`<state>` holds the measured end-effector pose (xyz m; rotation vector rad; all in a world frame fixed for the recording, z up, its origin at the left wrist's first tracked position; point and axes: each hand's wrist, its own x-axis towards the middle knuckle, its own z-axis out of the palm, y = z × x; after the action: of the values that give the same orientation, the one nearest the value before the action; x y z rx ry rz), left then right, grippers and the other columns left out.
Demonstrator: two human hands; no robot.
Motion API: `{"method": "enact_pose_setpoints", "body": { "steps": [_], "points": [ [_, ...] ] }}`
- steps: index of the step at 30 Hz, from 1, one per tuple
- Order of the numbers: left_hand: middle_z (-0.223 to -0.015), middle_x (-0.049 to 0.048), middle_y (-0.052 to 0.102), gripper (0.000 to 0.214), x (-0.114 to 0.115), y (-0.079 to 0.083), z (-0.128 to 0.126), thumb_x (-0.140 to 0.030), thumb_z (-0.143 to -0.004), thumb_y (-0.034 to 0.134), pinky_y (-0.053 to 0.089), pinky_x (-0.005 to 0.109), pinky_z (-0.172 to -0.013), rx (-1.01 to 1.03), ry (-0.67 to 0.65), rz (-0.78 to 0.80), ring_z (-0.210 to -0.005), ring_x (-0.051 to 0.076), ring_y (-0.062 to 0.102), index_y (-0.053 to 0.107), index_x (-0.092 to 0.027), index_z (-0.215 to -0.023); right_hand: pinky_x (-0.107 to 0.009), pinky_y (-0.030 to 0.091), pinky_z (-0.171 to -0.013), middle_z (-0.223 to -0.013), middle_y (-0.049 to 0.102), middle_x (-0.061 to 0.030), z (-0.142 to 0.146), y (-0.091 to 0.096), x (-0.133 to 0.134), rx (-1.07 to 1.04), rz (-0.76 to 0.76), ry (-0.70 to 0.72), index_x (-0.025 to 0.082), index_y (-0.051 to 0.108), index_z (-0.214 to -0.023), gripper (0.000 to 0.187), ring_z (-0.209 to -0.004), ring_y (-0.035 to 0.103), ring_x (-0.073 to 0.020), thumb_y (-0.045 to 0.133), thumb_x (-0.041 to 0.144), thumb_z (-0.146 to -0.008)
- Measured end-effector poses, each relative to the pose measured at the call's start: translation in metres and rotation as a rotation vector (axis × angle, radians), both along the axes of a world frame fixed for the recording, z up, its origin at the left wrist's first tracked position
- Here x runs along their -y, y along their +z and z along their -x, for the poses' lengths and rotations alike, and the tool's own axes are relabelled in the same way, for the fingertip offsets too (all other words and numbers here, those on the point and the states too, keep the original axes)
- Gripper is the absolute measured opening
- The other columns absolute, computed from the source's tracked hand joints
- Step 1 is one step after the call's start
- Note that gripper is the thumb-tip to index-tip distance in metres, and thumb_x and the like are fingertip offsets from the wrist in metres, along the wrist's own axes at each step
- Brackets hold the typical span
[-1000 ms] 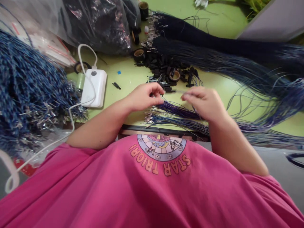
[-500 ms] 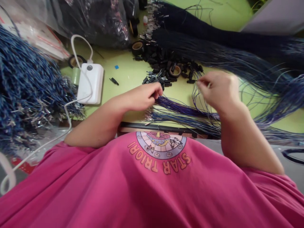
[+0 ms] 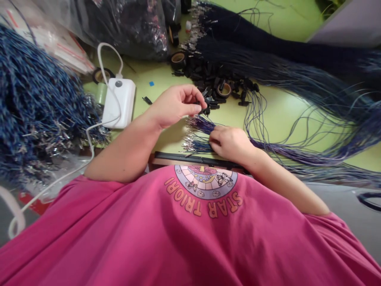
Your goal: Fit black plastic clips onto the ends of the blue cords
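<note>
My left hand (image 3: 175,105) is raised over the green table (image 3: 279,111), its fingers pinched on a small black connector (image 3: 204,108) at the near edge of the pile of black connectors (image 3: 214,81). My right hand (image 3: 230,142) rests low on a flat bundle of blue and purple wires (image 3: 199,133) with metal terminal ends, its fingers curled onto the strands near the table's front edge. The two hands are a short way apart.
A white power bank (image 3: 119,103) with a white cable lies to the left. A big heap of blue wires (image 3: 35,107) fills the left side. Long dark wire bundles (image 3: 282,63) run across the back right. Tape rolls (image 3: 178,59) and a plastic bag (image 3: 119,24) sit behind.
My right hand came down from beside the connector pile to the wire bundle near the table edge. My left hand lifted slightly toward the connectors.
</note>
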<state>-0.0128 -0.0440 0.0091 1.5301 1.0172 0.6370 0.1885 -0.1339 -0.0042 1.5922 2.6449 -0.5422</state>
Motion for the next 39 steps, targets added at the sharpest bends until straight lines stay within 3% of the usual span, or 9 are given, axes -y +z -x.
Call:
{"method": "enact_pose_setpoints", "body": {
  "steps": [5, 8, 11, 13, 15, 18, 20, 27, 39],
  "points": [
    [-0.072, 0.0000, 0.062, 0.011, -0.001, -0.001, 0.001, -0.012, -0.076, 0.068, 0.052, 0.032, -0.074, -0.013, 0.067, -0.001, -0.076, 0.015, 0.064, 0.065, -0.015, -0.087, -0.026, 0.038, -0.064, -0.072, 0.066, -0.0019, -0.008, 0.008, 0.003, -0.322, 0.088, -0.150, 0.018, 0.066, -0.077, 0.013, -0.066, 0.055, -0.0134, 0.053, 0.015, -0.076],
    [-0.074, 0.0005, 0.064, 0.015, 0.001, -0.001, 0.000, -0.013, -0.075, 0.070, 0.053, 0.032, -0.076, -0.015, 0.014, 0.037, -0.080, 0.015, 0.065, 0.067, -0.015, -0.089, -0.025, 0.039, -0.063, -0.071, 0.067, 0.0008, -0.004, 0.016, 0.004, -0.433, 0.172, -0.138, 0.017, 0.069, -0.096, 0.023, -0.062, 0.055, -0.0118, 0.057, 0.017, -0.076],
    [-0.077, 0.0014, 0.067, 0.020, 0.003, -0.002, -0.001, -0.013, -0.070, 0.074, 0.055, 0.032, -0.078, 0.019, -0.069, 0.092, -0.081, 0.015, 0.067, 0.068, -0.015, -0.089, -0.026, 0.042, -0.068, -0.081, 0.072, -0.0016, 0.006, 0.021, 0.004, -0.437, 0.135, -0.047, 0.018, 0.069, -0.110, 0.031, -0.069, 0.061, -0.0140, 0.060, 0.023, -0.081],
    [-0.077, 0.0021, 0.069, 0.020, 0.004, -0.004, -0.002, -0.013, -0.070, 0.074, 0.056, 0.032, -0.077, 0.050, -0.099, 0.139, -0.079, 0.016, 0.068, 0.068, -0.015, -0.089, -0.027, 0.044, -0.073, -0.089, 0.074, -0.0039, 0.010, 0.021, 0.004, -0.476, 0.045, -0.052, 0.019, 0.071, -0.102, 0.022, -0.077, 0.064, -0.0157, 0.056, 0.025, -0.087],
    [-0.077, 0.0030, 0.070, 0.020, 0.004, -0.005, -0.002, -0.014, -0.070, 0.074, 0.057, 0.033, -0.075, 0.093, -0.108, 0.191, -0.076, 0.016, 0.070, 0.068, -0.014, -0.088, -0.028, 0.045, -0.075, -0.088, 0.074, -0.0040, 0.009, 0.021, 0.003, -0.549, -0.065, -0.167, 0.020, 0.072, -0.089, 0.021, -0.079, 0.065, -0.0159, 0.051, 0.023, -0.089],
    [-0.075, 0.0034, 0.071, 0.019, 0.004, -0.006, -0.001, -0.013, -0.069, 0.076, 0.058, 0.032, -0.074, 0.171, -0.109, 0.250, -0.072, 0.015, 0.071, 0.068, -0.014, -0.087, -0.027, 0.043, -0.067, -0.074, 0.070, -0.0014, 0.002, 0.021, 0.002, -0.606, -0.166, -0.385, 0.019, 0.069, -0.079, 0.018, -0.067, 0.060, -0.0144, 0.053, 0.023, -0.086],
    [-0.074, 0.0028, 0.071, 0.020, 0.004, -0.007, 0.000, -0.012, -0.069, 0.076, 0.058, 0.030, -0.073, 0.223, -0.107, 0.273, -0.071, 0.014, 0.071, 0.068, -0.013, -0.086, -0.026, 0.042, -0.064, -0.068, 0.067, 0.0000, -0.002, 0.021, 0.001, -0.607, -0.171, -0.436, 0.019, 0.068, -0.075, 0.017, -0.061, 0.057, -0.0133, 0.054, 0.023, -0.085],
    [-0.074, 0.0021, 0.072, 0.022, 0.002, -0.014, 0.001, -0.010, -0.066, 0.079, 0.058, 0.029, -0.073, 0.321, -0.117, 0.286, -0.071, 0.014, 0.072, 0.069, -0.013, -0.085, -0.025, 0.038, -0.062, -0.063, 0.062, 0.0013, -0.003, 0.018, -0.002, -0.589, -0.118, -0.437, 0.018, 0.065, -0.071, 0.017, -0.061, 0.054, -0.0118, 0.053, 0.022, -0.083],
    [-0.070, 0.0003, 0.072, 0.021, 0.006, -0.007, -0.007, -0.010, -0.058, 0.081, 0.058, 0.032, -0.072, 0.153, -0.028, 0.222, -0.063, 0.012, 0.068, 0.069, -0.012, -0.075, -0.026, 0.035, -0.063, -0.062, 0.059, 0.0009, 0.003, 0.022, -0.012, -0.574, 0.027, -0.450, 0.017, 0.062, -0.066, 0.021, -0.061, 0.050, -0.0119, 0.052, 0.026, -0.082]
  ]
}}
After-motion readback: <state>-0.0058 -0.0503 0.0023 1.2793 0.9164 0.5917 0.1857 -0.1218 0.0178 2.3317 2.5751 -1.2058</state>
